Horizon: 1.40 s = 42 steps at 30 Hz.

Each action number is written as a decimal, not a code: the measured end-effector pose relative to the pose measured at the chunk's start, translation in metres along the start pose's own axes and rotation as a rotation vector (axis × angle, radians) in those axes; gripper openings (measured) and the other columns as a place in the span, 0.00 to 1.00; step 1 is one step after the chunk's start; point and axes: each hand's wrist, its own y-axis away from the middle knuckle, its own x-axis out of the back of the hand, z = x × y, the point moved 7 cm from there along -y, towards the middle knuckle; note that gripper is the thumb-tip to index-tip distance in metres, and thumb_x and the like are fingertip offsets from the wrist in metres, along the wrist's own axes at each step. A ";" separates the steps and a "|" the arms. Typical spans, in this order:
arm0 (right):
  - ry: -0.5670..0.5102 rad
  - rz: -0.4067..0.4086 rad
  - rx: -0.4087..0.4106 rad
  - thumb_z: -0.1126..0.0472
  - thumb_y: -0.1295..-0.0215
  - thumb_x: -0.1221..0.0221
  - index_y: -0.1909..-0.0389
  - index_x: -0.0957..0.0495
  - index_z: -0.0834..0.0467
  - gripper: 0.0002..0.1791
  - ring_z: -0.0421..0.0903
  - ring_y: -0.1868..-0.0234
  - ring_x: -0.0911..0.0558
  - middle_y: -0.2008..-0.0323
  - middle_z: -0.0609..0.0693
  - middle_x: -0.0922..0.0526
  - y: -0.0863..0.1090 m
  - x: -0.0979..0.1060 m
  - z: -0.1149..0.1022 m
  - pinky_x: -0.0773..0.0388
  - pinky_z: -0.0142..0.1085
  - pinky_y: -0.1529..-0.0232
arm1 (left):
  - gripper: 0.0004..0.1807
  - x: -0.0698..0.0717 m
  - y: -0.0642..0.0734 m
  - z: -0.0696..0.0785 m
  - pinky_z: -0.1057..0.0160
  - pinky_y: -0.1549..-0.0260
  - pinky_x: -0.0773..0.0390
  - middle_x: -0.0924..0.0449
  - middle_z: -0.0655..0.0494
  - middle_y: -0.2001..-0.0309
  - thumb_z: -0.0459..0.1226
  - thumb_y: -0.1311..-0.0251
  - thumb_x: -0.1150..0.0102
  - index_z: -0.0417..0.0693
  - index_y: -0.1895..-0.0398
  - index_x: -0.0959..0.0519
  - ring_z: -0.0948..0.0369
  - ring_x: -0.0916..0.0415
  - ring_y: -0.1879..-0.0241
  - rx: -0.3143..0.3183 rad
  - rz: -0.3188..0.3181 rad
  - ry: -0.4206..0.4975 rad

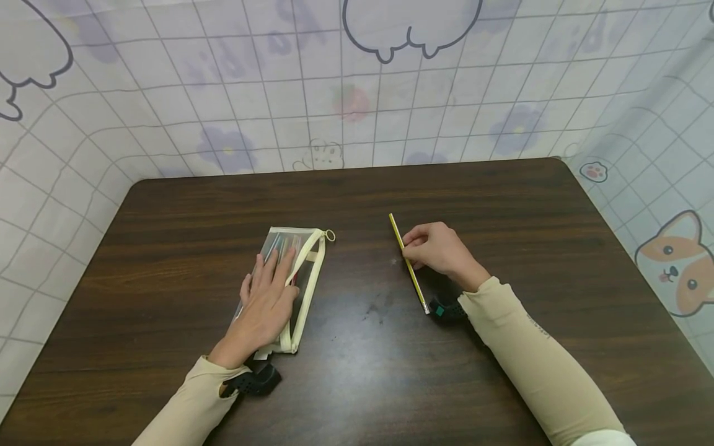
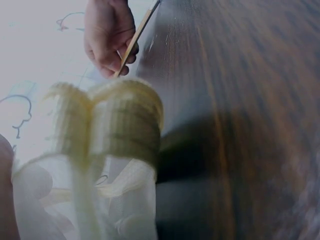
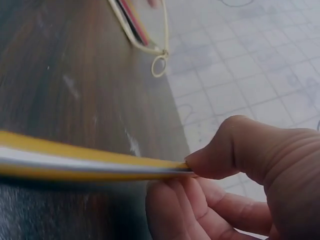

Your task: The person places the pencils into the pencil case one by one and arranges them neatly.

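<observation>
On the left of the table lies a clear zip pencil case [image 1: 310, 285] with cream trim and a ring pull [image 1: 330, 235]. Slim coloured items show through its film. My left hand [image 1: 266, 306] rests over the case with its fingers stretched out. To the right, my right hand [image 1: 440, 251] pinches a yellow pencil [image 1: 414, 279] between thumb and fingers, around its middle. The pencil slants, its whitish end towards me. Close up in the right wrist view, the thumb presses on the pencil [image 3: 100, 160]. Blurred cream trim [image 2: 125, 120] fills much of the left wrist view.
Dark wooden table [image 1: 357, 384] with rounded far corners. Behind it and at the sides hangs a white gridded cloth [image 1: 368, 93] with cartoon prints. A black wrist device [image 1: 256, 379] sits at the left wrist, another [image 1: 446, 311] at the right.
</observation>
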 end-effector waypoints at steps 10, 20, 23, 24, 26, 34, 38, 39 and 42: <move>-0.275 -0.058 0.000 0.67 0.31 0.42 0.43 0.22 0.70 0.18 0.46 0.62 0.13 0.52 0.63 0.16 0.001 -0.008 -0.006 0.11 0.42 0.54 | 0.38 0.000 0.001 0.000 0.28 0.26 0.73 0.65 0.43 0.14 0.42 0.26 0.65 0.64 0.14 0.57 0.41 0.79 0.15 0.002 -0.005 0.004; -0.489 -0.053 0.026 0.68 0.29 0.46 0.42 0.28 0.73 0.18 0.49 0.57 0.11 0.49 0.63 0.20 0.000 -0.026 -0.014 0.12 0.41 0.51 | 0.38 0.001 0.000 0.000 0.28 0.26 0.73 0.66 0.43 0.14 0.43 0.25 0.65 0.64 0.14 0.57 0.40 0.79 0.15 -0.004 -0.007 0.008; -0.548 -0.066 0.023 0.68 0.30 0.46 0.43 0.29 0.73 0.18 0.49 0.55 0.12 0.51 0.62 0.20 -0.001 -0.036 -0.019 0.12 0.40 0.51 | 0.37 0.001 0.001 0.000 0.28 0.26 0.73 0.66 0.43 0.14 0.43 0.25 0.65 0.64 0.14 0.57 0.40 0.80 0.15 -0.009 -0.004 0.009; -0.560 -0.070 0.022 0.68 0.30 0.46 0.43 0.30 0.73 0.18 0.49 0.55 0.12 0.51 0.61 0.20 -0.002 -0.040 -0.021 0.12 0.40 0.51 | 0.37 0.001 0.001 0.000 0.28 0.26 0.73 0.66 0.43 0.14 0.43 0.25 0.65 0.64 0.14 0.57 0.40 0.80 0.15 -0.010 -0.003 0.009; -0.586 -0.078 0.013 0.69 0.31 0.46 0.44 0.30 0.73 0.17 0.48 0.56 0.12 0.53 0.60 0.19 -0.003 -0.048 -0.024 0.12 0.38 0.52 | 0.37 0.001 0.001 0.000 0.28 0.26 0.73 0.66 0.43 0.14 0.43 0.24 0.66 0.65 0.14 0.58 0.40 0.80 0.15 -0.011 -0.004 0.009; -0.649 -0.142 -0.017 0.70 0.31 0.46 0.43 0.31 0.73 0.18 0.46 0.58 0.12 0.53 0.61 0.19 -0.005 -0.088 -0.036 0.12 0.35 0.56 | 0.37 0.001 0.002 -0.001 0.28 0.26 0.73 0.66 0.44 0.14 0.43 0.25 0.65 0.64 0.14 0.57 0.41 0.79 0.15 -0.003 -0.011 0.019; -0.667 -0.168 -0.017 0.70 0.31 0.47 0.43 0.32 0.72 0.18 0.46 0.59 0.12 0.54 0.61 0.18 -0.007 -0.103 -0.044 0.12 0.36 0.55 | 0.37 0.002 0.002 -0.001 0.28 0.26 0.73 0.66 0.43 0.14 0.43 0.25 0.65 0.63 0.14 0.56 0.41 0.79 0.15 -0.001 -0.006 0.017; -0.670 -0.173 -0.016 0.71 0.32 0.47 0.44 0.32 0.72 0.17 0.46 0.60 0.12 0.55 0.61 0.18 -0.007 -0.106 -0.046 0.12 0.36 0.55 | 0.37 0.002 0.001 -0.001 0.28 0.26 0.73 0.65 0.43 0.14 0.43 0.25 0.65 0.63 0.14 0.56 0.41 0.79 0.15 -0.001 -0.004 0.015; -0.674 -0.183 -0.012 0.70 0.30 0.47 0.44 0.32 0.72 0.17 0.45 0.62 0.12 0.55 0.61 0.18 -0.008 -0.114 -0.052 0.12 0.36 0.54 | 0.37 0.003 0.001 -0.001 0.28 0.26 0.72 0.65 0.43 0.14 0.43 0.25 0.64 0.64 0.14 0.56 0.41 0.78 0.15 0.001 0.000 0.009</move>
